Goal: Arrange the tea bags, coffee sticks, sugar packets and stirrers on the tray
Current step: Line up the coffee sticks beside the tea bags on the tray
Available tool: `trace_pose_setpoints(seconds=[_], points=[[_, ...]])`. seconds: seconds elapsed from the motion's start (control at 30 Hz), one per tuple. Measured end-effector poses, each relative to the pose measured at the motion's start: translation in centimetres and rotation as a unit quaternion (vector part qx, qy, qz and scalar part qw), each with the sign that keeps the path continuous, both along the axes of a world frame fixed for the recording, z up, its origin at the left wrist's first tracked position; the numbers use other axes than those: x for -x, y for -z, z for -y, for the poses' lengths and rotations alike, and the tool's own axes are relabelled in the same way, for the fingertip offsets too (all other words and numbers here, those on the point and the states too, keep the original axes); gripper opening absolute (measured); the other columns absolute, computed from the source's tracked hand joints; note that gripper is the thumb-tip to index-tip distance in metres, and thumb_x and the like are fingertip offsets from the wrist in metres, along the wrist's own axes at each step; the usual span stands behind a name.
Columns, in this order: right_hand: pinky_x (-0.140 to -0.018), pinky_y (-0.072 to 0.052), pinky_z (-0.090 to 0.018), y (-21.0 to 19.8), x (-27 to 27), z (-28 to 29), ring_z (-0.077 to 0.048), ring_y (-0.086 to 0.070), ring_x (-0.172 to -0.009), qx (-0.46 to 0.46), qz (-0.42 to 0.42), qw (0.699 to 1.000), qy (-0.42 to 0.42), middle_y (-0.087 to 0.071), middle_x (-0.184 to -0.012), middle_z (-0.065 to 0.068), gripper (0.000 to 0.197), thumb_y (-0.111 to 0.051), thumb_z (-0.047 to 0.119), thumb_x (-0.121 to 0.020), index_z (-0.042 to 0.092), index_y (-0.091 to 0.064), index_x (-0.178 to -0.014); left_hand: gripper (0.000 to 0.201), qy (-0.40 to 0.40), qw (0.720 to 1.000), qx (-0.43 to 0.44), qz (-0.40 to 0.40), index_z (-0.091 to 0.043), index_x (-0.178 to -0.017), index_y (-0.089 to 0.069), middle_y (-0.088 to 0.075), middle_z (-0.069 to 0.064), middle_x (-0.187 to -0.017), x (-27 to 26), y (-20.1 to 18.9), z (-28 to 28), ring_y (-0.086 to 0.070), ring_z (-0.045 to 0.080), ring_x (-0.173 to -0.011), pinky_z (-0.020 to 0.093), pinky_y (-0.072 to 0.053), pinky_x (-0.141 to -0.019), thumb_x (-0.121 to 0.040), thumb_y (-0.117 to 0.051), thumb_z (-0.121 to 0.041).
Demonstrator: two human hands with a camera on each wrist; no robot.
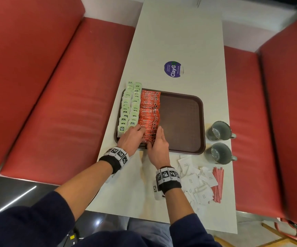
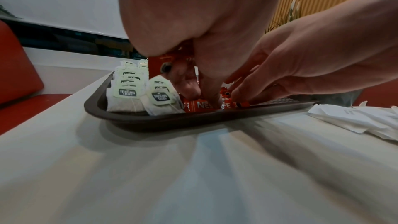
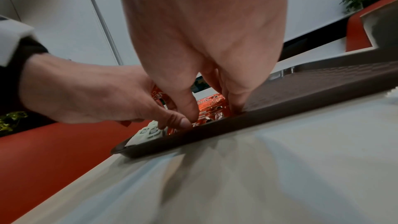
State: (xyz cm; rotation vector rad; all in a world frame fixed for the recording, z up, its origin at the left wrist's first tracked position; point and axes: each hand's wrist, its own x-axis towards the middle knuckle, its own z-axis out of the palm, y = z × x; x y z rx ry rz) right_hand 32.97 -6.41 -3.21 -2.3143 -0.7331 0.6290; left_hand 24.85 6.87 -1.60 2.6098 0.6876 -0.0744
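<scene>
A brown tray (image 1: 181, 122) lies on the white table. Two columns of tea bags (image 1: 129, 107) fill its left side. A column of red coffee sticks (image 1: 149, 107) lies next to them. My left hand (image 1: 140, 131) curls over the near end of that column and grips coffee sticks (image 2: 161, 65), lifted under the palm. My right hand (image 1: 157, 138) lies with straight fingers against the column's right edge, thumb (image 3: 187, 105) down at the tray's near rim (image 3: 215, 132). White sugar packets (image 1: 195, 182) and red stirrers (image 1: 218, 184) lie on the table, near right.
Two grey mugs (image 1: 219, 131) (image 1: 219, 154) stand right of the tray, close to the table's right edge. A round purple sticker (image 1: 173, 69) lies beyond the tray. Red bench seats (image 1: 55, 104) flank the table. The tray's right half is bare.
</scene>
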Motion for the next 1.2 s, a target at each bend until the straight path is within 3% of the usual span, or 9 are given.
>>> trace_pose_setpoints(seconds=[0.27, 0.43, 0.5, 0.6, 0.67, 0.77, 0.87, 1.07, 1.2], points=[[-0.130, -0.026, -0.038, -0.1, 0.3, -0.2, -0.035, -0.037, -0.159, 0.002, 0.010, 1.000, 0.004, -0.032, -0.175, -0.019, 0.086, -0.069, -0.001, -0.100, 0.008, -0.022, -0.172, 0.029, -0.012, 0.999, 0.035, 0.024, -0.009, -0.125, -0.064, -0.064, 0.010, -0.122, 0.2, -0.3, -0.1, -0.065, 0.030, -0.107, 0.045, -0.057, -0.089, -0.100, -0.075, -0.017], [-0.129, -0.035, -0.043, -1.7, -0.8, 0.4, -0.029, -0.047, -0.153, -0.023, 0.012, 0.999, 0.026, -0.045, -0.168, -0.013, 0.077, -0.072, 0.008, -0.103, 0.011, -0.033, -0.169, 0.023, -0.079, 0.980, 0.156, 0.095, -0.016, -0.097, -0.062, -0.061, -0.005, -0.095, 0.8, -2.2, -0.3, -0.060, 0.010, -0.082, 0.021, -0.043, -0.070, -0.107, -0.065, -0.037], [-0.117, -0.052, -0.042, -3.1, -0.8, 0.7, -0.019, -0.063, -0.132, -0.080, 0.023, 0.996, 0.042, -0.064, -0.149, -0.004, 0.055, -0.070, 0.015, -0.105, 0.018, -0.051, -0.156, 0.037, -0.126, 0.954, 0.240, 0.128, -0.019, -0.096, -0.067, -0.070, -0.003, -0.091, 1.3, -3.3, -0.5, -0.066, 0.013, -0.081, 0.027, -0.047, -0.072, -0.114, -0.048, -0.045], [-0.091, -0.062, -0.041, -5.8, -0.2, 0.9, -0.010, -0.073, -0.097, -0.140, -0.028, 0.988, 0.052, -0.077, -0.109, 0.007, 0.016, -0.064, 0.031, -0.110, 0.021, -0.069, -0.121, 0.052, -0.194, 0.861, 0.423, 0.205, -0.017, -0.109, -0.076, -0.077, 0.000, -0.101, 1.9, -5.6, -0.3, -0.067, 0.009, -0.087, 0.027, -0.052, -0.078, -0.117, -0.033, -0.045], [-0.089, -0.065, -0.045, -7.4, 0.4, 0.9, -0.016, -0.077, -0.096, -0.178, -0.169, 0.969, 0.039, -0.081, -0.104, 0.003, 0.026, -0.058, 0.043, -0.113, 0.022, -0.072, -0.115, 0.059, -0.194, 0.820, 0.478, 0.248, -0.016, -0.123, -0.077, -0.079, 0.001, -0.117, 2.2, -7.0, 0.0, -0.071, 0.013, -0.109, 0.029, -0.054, -0.094, -0.117, -0.027, -0.048], [-0.087, -0.065, -0.037, -8.7, 1.1, 1.0, -0.027, -0.078, -0.097, -0.253, -0.358, 0.899, 0.022, -0.081, -0.111, -0.008, 0.027, -0.058, 0.030, -0.115, 0.009, -0.072, -0.122, 0.065, -0.175, 0.782, 0.527, 0.285, -0.019, -0.134, -0.074, -0.076, 0.002, -0.130, 2.3, -8.1, 0.5, -0.066, 0.018, -0.130, 0.038, -0.046, -0.116, -0.117, -0.021, -0.051], [-0.079, -0.061, -0.029, -9.3, 1.3, 1.2, -0.019, -0.072, -0.080, -0.299, -0.370, 0.879, 0.037, -0.077, -0.093, -0.013, 0.011, -0.066, 0.007, -0.108, 0.000, -0.072, -0.115, 0.066, -0.161, 0.763, 0.555, 0.289, -0.022, -0.139, -0.071, -0.074, 0.003, -0.135, 2.6, -8.3, 0.7, -0.062, 0.019, -0.135, 0.041, -0.043, -0.118, -0.116, -0.018, -0.055], [-0.078, -0.060, -0.028, -9.2, 0.5, 1.8, -0.018, -0.073, -0.084, -0.305, -0.246, 0.916, 0.083, -0.079, -0.096, -0.008, 0.009, -0.080, 0.009, -0.099, 0.007, -0.077, -0.107, 0.029, -0.169, 0.762, 0.563, 0.272, -0.011, -0.124, -0.072, -0.079, 0.000, -0.112, 3.5, -7.6, 0.7, -0.072, 0.022, -0.109, 0.039, -0.061, -0.098, -0.103, -0.069, -0.031], [-0.084, -0.065, -0.033, -9.3, 0.0, 2.1, -0.019, -0.078, -0.091, -0.274, -0.183, 0.943, 0.055, -0.081, -0.096, 0.000, 0.013, -0.087, 0.013, -0.094, 0.015, -0.078, -0.103, 0.019, -0.188, 0.775, 0.528, 0.292, -0.002, -0.111, -0.076, -0.080, 0.013, -0.101, 3.9, -6.9, 0.6, -0.075, 0.024, -0.091, 0.036, -0.064, -0.088, -0.099, -0.077, -0.018]])
